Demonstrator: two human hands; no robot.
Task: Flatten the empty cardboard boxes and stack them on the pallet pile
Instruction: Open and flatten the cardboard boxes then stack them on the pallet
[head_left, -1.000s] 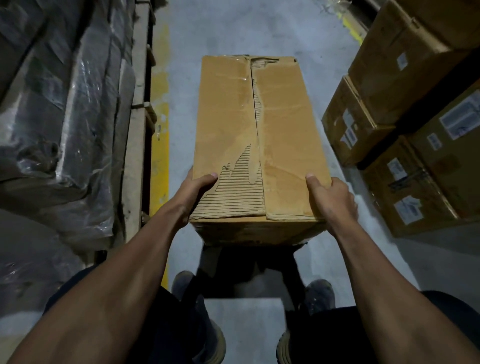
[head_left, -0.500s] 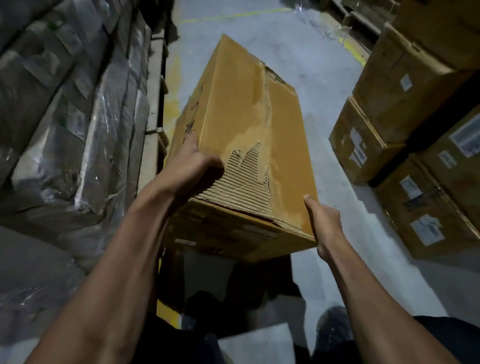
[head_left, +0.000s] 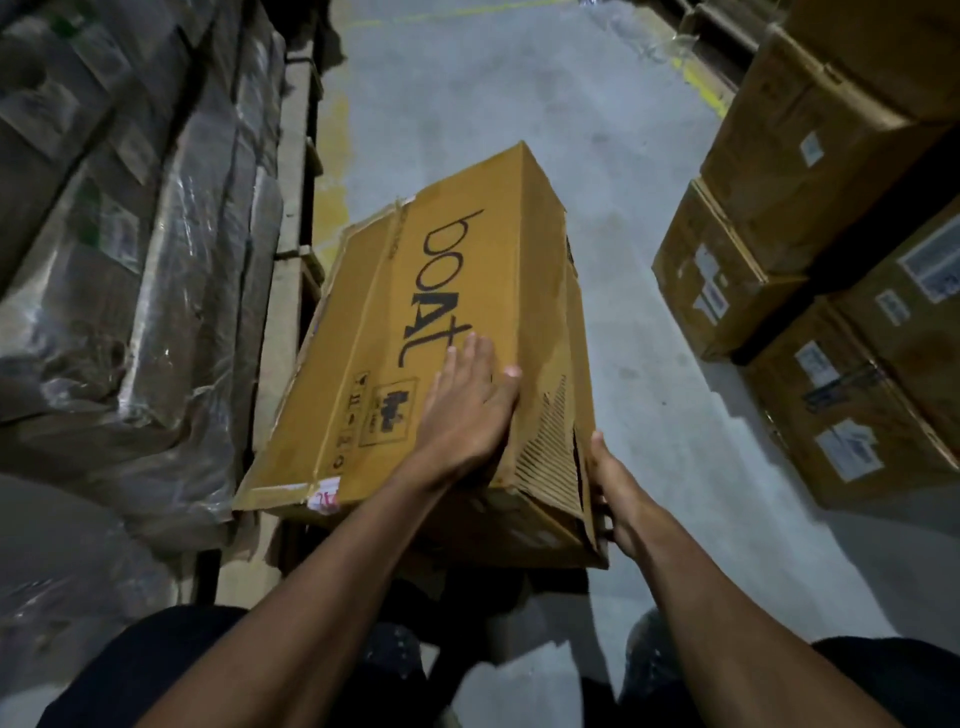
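Since the earlier frame the cardboard box (head_left: 452, 332) has rolled leftward, so its printed side now faces up and the torn flap side faces three o'clock. It sits mid-view above the floor, leaning toward the wrapped pallet loads (head_left: 130, 234) at nine o'clock. The left hand (head_left: 467, 410) presses flat on the printed face, fingers straight; the right hand (head_left: 618, 493) cups the near right corner, its fingers hidden behind the box. The box looks light, stiff but torn and easily crushed; best held at the edges. One box in hand; about five stacked cartons (head_left: 779, 171) at three o'clock.
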